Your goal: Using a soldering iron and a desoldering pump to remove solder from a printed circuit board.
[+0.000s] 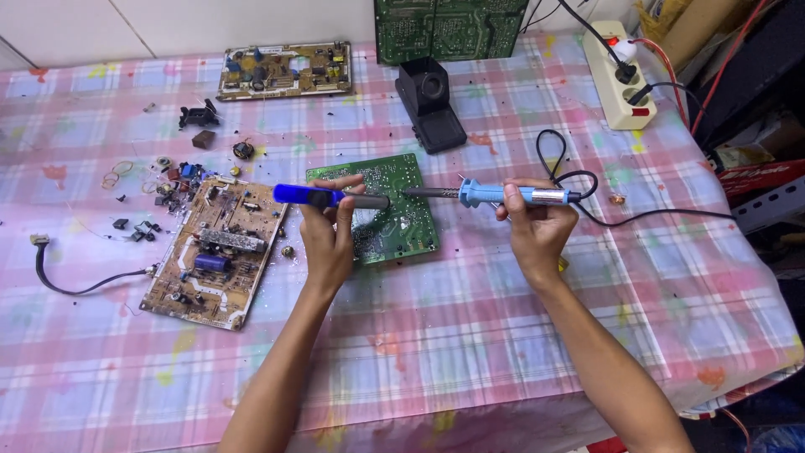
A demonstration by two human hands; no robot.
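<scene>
— Fingers of our left hand (329,239) wrap closed round the blue desoldering pump (327,197)?

— Yes; our right hand (537,231) grips the soldering iron (511,195) shut. Both tips meet over the green circuit board (381,210) lying flat on the tabletop (470,335), likely to share one joint.

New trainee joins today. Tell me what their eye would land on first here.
First, the two hands at table centre: the left hand holds a blue desoldering pump, the right hand a blue soldering iron, tips meeting over a green circuit board. Left of them lies a brown circuit board among loose parts.
</scene>
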